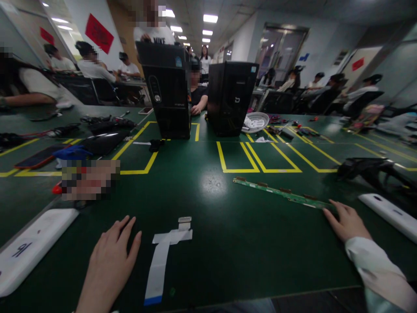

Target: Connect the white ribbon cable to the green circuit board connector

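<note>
Dim overall, and here's cool white light coming off the ceiling lights (210, 18), panels burnt out to plain white! Down it bounces, a hazy glare blooming mid-way across the green tabletop (208, 265). The left black tower (171, 93) and right black tower (226, 98) sink into murk. Nearer in, the ribbon cable (157, 269) and circuit strip (282, 193) read fairly crisply. Out wide, the lens stretches the left white case (39, 248), and the walls lean. Background people (355, 93) go soft, while mosaic blocks (89, 179) blot out a patch at left.
</note>
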`<act>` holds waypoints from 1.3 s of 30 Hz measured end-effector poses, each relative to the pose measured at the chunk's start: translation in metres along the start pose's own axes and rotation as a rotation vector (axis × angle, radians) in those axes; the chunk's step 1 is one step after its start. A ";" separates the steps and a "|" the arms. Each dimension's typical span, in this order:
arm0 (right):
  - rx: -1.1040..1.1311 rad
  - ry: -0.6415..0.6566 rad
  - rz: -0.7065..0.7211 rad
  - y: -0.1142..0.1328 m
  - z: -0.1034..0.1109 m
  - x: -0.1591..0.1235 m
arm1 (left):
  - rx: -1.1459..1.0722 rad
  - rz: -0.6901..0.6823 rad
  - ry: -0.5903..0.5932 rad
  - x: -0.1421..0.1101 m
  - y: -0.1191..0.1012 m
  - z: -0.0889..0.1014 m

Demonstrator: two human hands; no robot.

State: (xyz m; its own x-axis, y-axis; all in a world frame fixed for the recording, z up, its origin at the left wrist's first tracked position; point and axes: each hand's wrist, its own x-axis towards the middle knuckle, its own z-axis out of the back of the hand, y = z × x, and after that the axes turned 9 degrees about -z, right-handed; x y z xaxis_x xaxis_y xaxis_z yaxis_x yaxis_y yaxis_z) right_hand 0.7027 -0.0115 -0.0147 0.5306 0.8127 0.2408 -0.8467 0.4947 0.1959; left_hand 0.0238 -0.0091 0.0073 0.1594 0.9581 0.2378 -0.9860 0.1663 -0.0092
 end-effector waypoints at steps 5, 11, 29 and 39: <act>0.014 0.030 0.091 0.003 -0.001 -0.002 | 0.002 0.002 0.013 0.000 0.004 -0.002; -0.003 -0.011 0.217 0.018 -0.003 -0.004 | -0.009 0.023 0.039 0.000 0.005 -0.002; 0.040 -0.011 0.627 0.190 -0.004 -0.037 | 0.018 -0.011 -0.006 0.000 0.003 -0.004; 0.041 0.095 0.710 0.262 0.011 -0.091 | 0.017 -0.019 -0.033 -0.001 0.001 -0.003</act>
State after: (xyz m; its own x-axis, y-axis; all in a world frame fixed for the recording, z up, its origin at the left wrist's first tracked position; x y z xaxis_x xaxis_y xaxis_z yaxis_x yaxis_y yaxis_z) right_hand 0.4329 0.0413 0.0255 -0.1548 0.9584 0.2399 -0.9831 -0.1735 0.0588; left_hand 0.0230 -0.0095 0.0045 0.1768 0.9466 0.2696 -0.9835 0.1802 0.0121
